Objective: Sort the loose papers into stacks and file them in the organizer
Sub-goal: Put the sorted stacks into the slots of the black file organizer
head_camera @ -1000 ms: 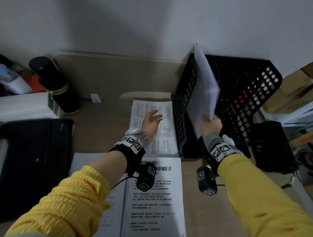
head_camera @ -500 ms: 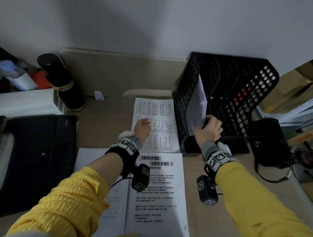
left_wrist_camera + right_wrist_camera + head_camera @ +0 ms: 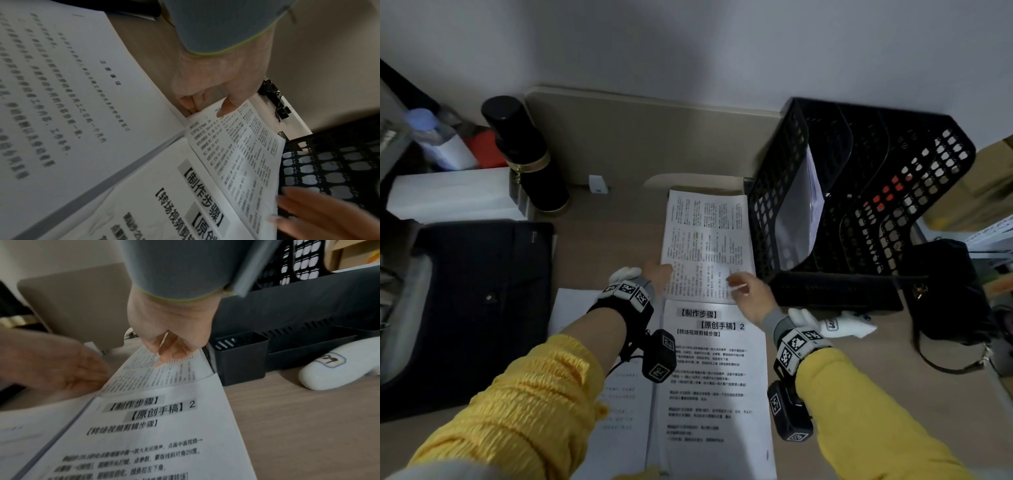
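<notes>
Since the earlier frames the right hand has let go of the sheets now standing in the organizer's leftmost slot and come back down to the small-print sheet lying on the desk just left of the organizer. Left hand pinches that sheet's near-left corner, thumb on top w/ fingers under. Right hand's fingers curl onto the near-right edge; real grip or not, can't tell. Step in hand: picking up the next batch. Next move prob. needs both hands lifting it level, then steering it into a free slot. Two more stacks wait nearer the person.
</notes>
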The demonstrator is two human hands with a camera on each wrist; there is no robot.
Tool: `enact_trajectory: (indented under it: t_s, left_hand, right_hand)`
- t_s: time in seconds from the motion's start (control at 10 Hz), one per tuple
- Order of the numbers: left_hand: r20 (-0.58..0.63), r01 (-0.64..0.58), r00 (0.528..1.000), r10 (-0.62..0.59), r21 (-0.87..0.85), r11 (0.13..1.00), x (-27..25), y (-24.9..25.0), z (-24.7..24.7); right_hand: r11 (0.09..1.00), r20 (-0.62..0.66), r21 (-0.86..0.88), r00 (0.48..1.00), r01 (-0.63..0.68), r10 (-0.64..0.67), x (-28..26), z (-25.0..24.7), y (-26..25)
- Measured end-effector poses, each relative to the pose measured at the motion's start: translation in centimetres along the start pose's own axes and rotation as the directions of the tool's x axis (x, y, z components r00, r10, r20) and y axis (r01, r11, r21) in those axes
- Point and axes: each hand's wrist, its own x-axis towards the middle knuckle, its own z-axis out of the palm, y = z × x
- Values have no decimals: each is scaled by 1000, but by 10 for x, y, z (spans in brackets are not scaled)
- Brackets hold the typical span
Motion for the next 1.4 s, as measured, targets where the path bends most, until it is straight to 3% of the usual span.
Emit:
enact_trajectory:
  t_s: [0.1, 0.3, 0.4, 0.6, 0.7, 0.8, 1.0, 1.1, 1.3, 1.4]
  left_hand:
    - [13, 83, 997, -82, -72, 994, 8, 6, -6]
    - [146, 122, 984, -100, -150, 981, 19, 4, -4]
    - [183, 67, 982, -35, -172, 983, 25, 4, 0]
    - [77, -27, 996, 46, -227, 973, 22, 22, 7]
    - [92, -79, 990, 105, -247, 966, 20, 30, 10]
    - [160, -173, 967, 199, -164, 971, 18, 38, 12]
    - [71, -328, 936, 345, -181, 927, 4, 59, 6]
    - [17, -368, 924, 383, -243, 898, -10, 70, -10]
    - [35, -256, 943, 331, -561, 788, -34, 76, -59]
    - [73, -218, 944, 321, -591, 777, -49, 71, -87]
  right_hand:
    - [983, 181, -147, 973, -115, 141, 18, 18, 12]
    - [966, 202, -118, 947, -231, 251, 33, 37, 38]
    - [963, 161, -134, 954, -234, 254, 37, 40, 38]
    - [958, 155, -190, 957, -214, 244, 41, 39, 37]
    - [955, 155, -211, 957, -209, 244, 42, 38, 35]
    - [953, 168, -218, 953, -213, 251, 41, 37, 31]
    - [954, 155, -198, 954, -225, 257, 38, 36, 23]
    - [960, 120, -162, 961, -230, 251, 34, 31, 18]
    - [957, 10, -52, 959, -284, 285, 33, 8, -6]
    - [918, -4, 166, 930, -361, 367, 23, 1, -31]
